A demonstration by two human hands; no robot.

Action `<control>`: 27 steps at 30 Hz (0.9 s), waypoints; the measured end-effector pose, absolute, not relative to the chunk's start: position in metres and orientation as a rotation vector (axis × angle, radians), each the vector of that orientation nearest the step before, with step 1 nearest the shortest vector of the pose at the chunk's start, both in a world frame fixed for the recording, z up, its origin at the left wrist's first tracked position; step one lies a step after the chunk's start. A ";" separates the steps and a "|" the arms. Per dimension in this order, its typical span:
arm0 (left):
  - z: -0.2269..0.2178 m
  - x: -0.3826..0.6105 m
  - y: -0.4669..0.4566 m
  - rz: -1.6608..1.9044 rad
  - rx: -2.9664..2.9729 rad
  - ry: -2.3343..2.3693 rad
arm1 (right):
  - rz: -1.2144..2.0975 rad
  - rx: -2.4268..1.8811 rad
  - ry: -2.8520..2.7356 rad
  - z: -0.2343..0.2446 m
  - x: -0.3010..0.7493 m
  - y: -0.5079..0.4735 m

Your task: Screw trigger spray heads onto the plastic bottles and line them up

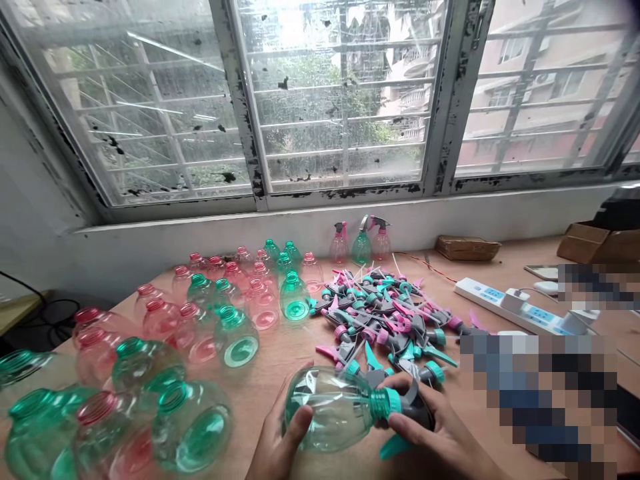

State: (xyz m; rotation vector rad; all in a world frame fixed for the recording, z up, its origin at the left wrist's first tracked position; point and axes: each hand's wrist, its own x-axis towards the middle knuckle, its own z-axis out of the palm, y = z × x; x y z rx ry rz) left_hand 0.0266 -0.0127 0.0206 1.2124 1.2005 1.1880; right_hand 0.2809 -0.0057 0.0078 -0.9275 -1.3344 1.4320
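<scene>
A clear green spray bottle (pixel 330 417) lies on its side between my hands, its neck pointing right. My left hand (pixel 285 427) is wrapped round the bottle's body, thumb on the near side. At the neck, my right hand (pixel 425 420) grips a grey spray head (pixel 417 408) with a teal collar and a teal trigger hanging below. The collar sits against the bottle's threaded mouth; whether it is screwed tight I cannot tell. Just beyond my hands lies a pile of loose spray heads (pixel 380 320) in grey, pink and teal, some with white tubes.
Several open pink and green bottles (pixel 237 337) stand on the left of the wooden table (pixel 270 393). By the wall are three bottles with spray heads (pixel 362 245). A white power strip (pixel 515 308), a brown package (pixel 467 248) and a cardboard box (pixel 595 241) lie to the right.
</scene>
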 end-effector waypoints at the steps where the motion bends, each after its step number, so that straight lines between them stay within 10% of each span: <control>1: 0.019 0.024 -0.011 1.178 1.241 1.205 | 1.472 -0.899 -1.324 0.005 0.280 -0.006; 27: 0.013 -0.007 -0.018 0.768 1.386 0.970 | 1.186 -1.072 -1.561 -0.010 0.286 0.001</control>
